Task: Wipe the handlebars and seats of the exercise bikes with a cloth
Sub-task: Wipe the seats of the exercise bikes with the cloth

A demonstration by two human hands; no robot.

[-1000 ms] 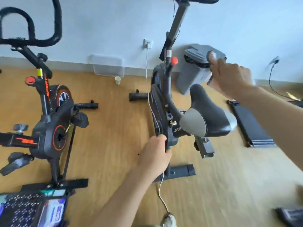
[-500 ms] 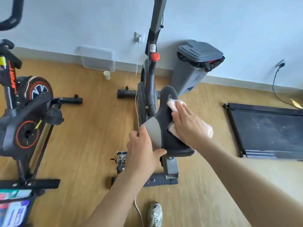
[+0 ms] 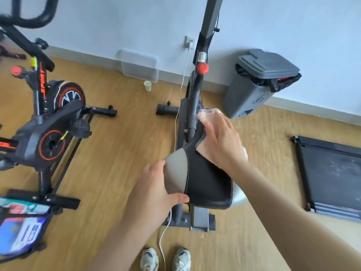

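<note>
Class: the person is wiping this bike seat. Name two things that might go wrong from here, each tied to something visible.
The white cable trails on the floor between the shoes; a step might snag it. The left hand grips the seat on its grey side, so the cloth under the right hand may miss that patch.

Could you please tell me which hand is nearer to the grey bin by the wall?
Right. The right hand presses the cloth onto the seat near its nose, close to the grey bin; the left hand grips its rear corner, farther away.
</note>
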